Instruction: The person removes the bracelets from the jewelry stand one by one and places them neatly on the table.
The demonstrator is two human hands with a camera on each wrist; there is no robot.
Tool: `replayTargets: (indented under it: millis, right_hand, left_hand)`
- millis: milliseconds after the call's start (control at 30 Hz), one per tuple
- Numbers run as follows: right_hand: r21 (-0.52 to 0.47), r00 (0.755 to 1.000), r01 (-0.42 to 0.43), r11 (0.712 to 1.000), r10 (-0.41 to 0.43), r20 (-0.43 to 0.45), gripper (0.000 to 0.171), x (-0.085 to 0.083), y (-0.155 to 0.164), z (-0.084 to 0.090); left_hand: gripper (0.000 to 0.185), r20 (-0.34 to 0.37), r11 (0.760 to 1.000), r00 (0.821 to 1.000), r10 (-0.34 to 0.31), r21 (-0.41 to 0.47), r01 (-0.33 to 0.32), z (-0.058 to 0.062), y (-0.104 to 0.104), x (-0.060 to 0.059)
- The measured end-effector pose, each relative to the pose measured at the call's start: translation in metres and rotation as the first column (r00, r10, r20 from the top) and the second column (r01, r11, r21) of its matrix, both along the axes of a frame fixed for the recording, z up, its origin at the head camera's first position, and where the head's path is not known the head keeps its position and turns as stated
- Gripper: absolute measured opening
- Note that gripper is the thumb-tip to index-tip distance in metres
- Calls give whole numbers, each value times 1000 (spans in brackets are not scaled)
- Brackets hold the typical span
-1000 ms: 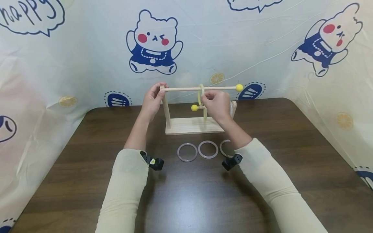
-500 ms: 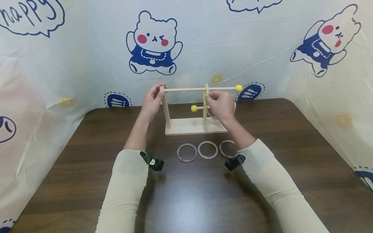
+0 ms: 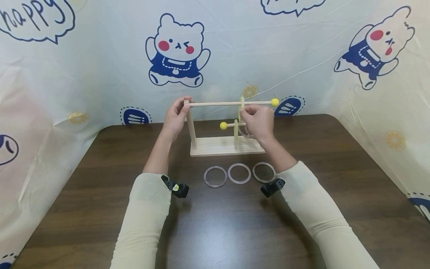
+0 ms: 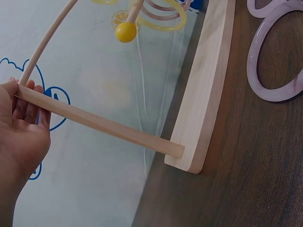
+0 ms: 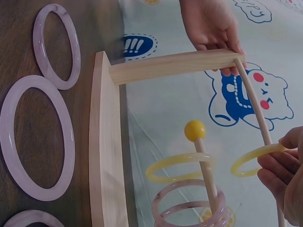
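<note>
A wooden stand (image 3: pixel 218 146) sits mid-table with a left post, a top rod (image 3: pixel 215 104) ending in a yellow ball (image 3: pixel 275 101), and a lower rod with a yellow ball (image 3: pixel 223 125). My left hand (image 3: pixel 185 107) grips the top of the post (image 4: pixel 94 124). A yellow ring (image 3: pixel 242 105) threaded on the top rod is pinched by my right hand (image 3: pixel 248 111); the right wrist view shows the yellow ring (image 5: pixel 251 158) between the fingers (image 5: pixel 277 163). A second yellow ring (image 5: pixel 175 163) and pink rings (image 5: pixel 189 203) hang on the lower rod.
Three pale pink rings (image 3: pixel 215 176) (image 3: pixel 239 173) (image 3: pixel 264 172) lie in a row on the dark wooden table (image 3: pixel 100 194) in front of the stand. A cartoon-printed sheet (image 3: pixel 178 48) walls the table at the back and both sides.
My right hand has slid the yellow ring rightward along the top rod, toward the ball end. The left hand has stayed on the post.
</note>
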State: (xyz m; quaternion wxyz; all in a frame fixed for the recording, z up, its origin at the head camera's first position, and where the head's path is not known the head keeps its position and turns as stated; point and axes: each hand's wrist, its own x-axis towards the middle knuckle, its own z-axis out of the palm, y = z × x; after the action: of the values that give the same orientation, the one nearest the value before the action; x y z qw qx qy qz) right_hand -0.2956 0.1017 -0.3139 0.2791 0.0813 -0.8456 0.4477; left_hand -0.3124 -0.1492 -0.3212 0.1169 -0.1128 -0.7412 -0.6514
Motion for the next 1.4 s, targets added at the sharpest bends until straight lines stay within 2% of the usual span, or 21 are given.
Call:
replayTargets:
  millis: [533,1100,1400]
  right_hand:
    - [-98,1000,9,995,-10,-9,14,-1,10,-3]
    - [-58,998,68,996,-68,-7,17,-2,22,-2]
    - [-104,995,87,991,-83,47,17,-2,27,0]
  left_hand:
    - [32,0,1000,1000,2,2,-2,-1,0,0]
    - [34,1,1000,1000,10,-17,-10,-1,0,0]
    - [34,0,1000,1000,9,-22,-9,-1,0,0]
